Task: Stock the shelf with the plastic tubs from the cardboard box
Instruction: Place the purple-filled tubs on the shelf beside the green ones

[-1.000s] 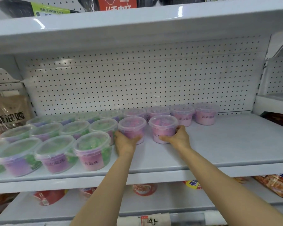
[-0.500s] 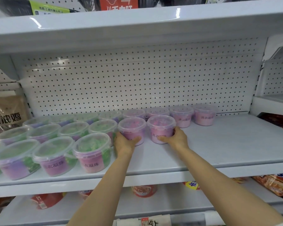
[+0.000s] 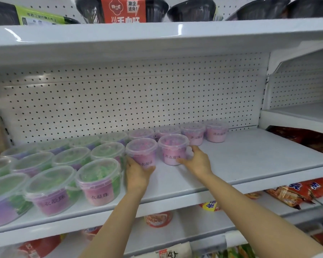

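Observation:
Two pink plastic tubs with clear lids stand side by side on the white shelf (image 3: pixel 250 161). My left hand (image 3: pixel 136 174) grips the front of the left pink tub (image 3: pixel 141 150). My right hand (image 3: pixel 196 161) holds the right side of the right pink tub (image 3: pixel 172 148). Behind them a back row of pink tubs (image 3: pixel 215 130) runs along the pegboard. Several green-and-purple tubs (image 3: pixel 99 181) fill the left part of the shelf. The cardboard box is not in view.
The shelf to the right of the tubs is bare. Black bowls with a red label (image 3: pixel 123 9) sit on the shelf above. Snack packets (image 3: pixel 295 192) lie on the shelf below, and a side shelf (image 3: pixel 296 116) juts out at the right.
Both hands stay on the same two pink tubs, which sit in about the same place. The view has tilted up slightly, showing more of the upper shelf.

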